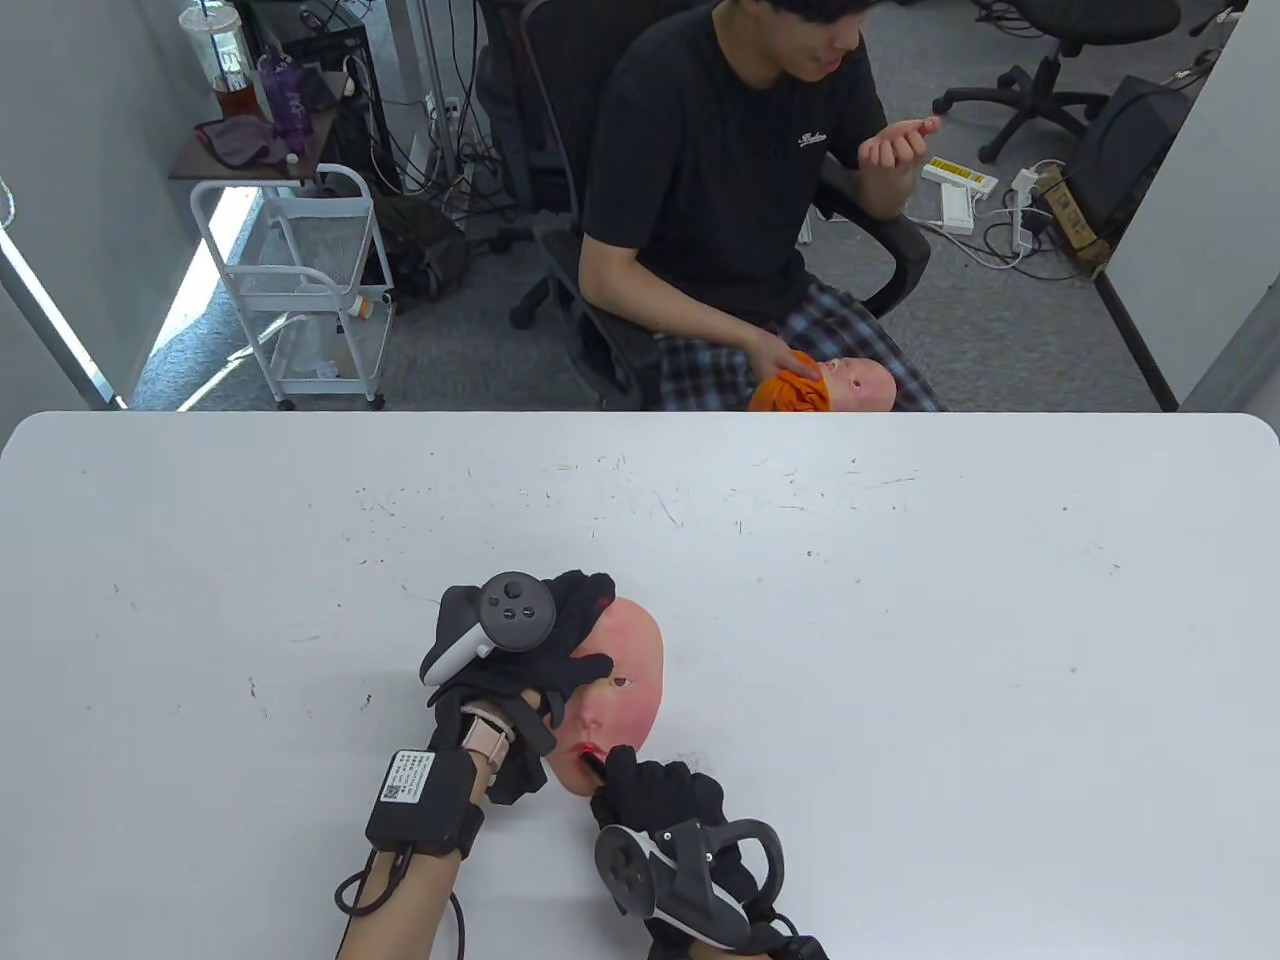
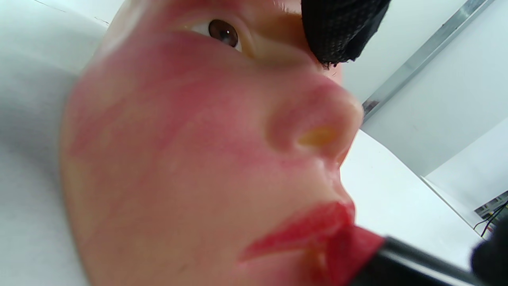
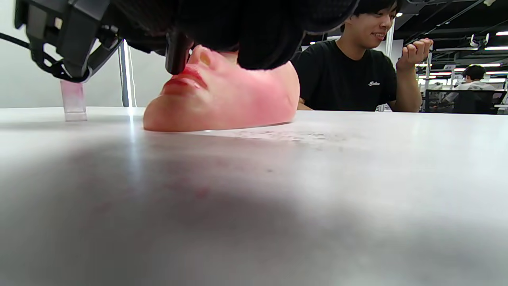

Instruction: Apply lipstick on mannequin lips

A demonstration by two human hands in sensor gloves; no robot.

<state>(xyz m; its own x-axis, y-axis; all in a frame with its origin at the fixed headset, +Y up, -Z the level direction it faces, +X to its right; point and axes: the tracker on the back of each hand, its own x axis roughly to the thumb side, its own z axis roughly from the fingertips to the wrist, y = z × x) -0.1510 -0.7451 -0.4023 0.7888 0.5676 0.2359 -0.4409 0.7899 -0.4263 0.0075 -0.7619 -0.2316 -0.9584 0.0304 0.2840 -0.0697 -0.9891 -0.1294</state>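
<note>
Item: mannequin face mask (image 1: 625,670), lying face-up on the white table (image 1: 900,600), near its front edge.

Left hand (image 1: 540,640): is being rested over the forehead and eye area, fingers curled over the mask's upper edge, steadying it.

Right hand (image 1: 655,790): is being held just below the chin, fingers closed around 1 black lipstick tube (image 2: 412,264).

Lipstick: the red tip is being pressed against the lips (image 2: 305,234) at 1 corner.

Progress: both lips are being shown already red in the left wrist view; coverage is judged well advanced, with uneven patches near the tip probably left to fill. Red smears are also being shown on the cheek (image 2: 166,131).

Also present: 1 clear plastic cap (image 3: 73,101), standing upright beside the mask; 1 seated person (image 1: 740,170) beyond the table.
</note>
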